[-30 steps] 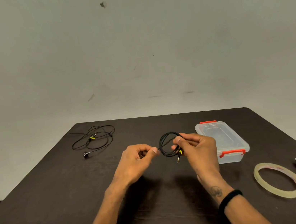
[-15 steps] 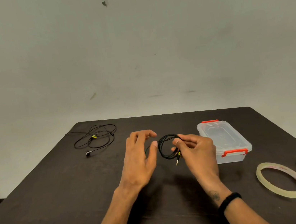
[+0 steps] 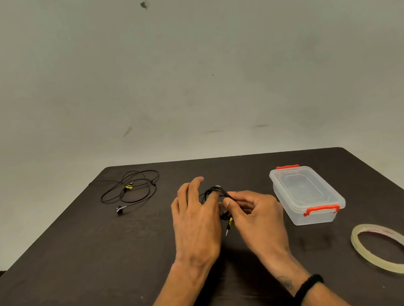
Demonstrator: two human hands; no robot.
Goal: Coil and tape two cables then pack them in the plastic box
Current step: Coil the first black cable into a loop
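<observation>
Now flattened over the coiled cable (image 3: 217, 192), my left hand (image 3: 195, 220) spreads open; my right hand (image 3: 254, 214) pinches its loops

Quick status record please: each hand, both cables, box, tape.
left hand: fingers straight, against the coil
right hand: pinches the coil
coil: black, wound, between the hands
second cable: loose, far left of table, untouched
box: lid on, right of the hands
tape: flat, near right
</observation>
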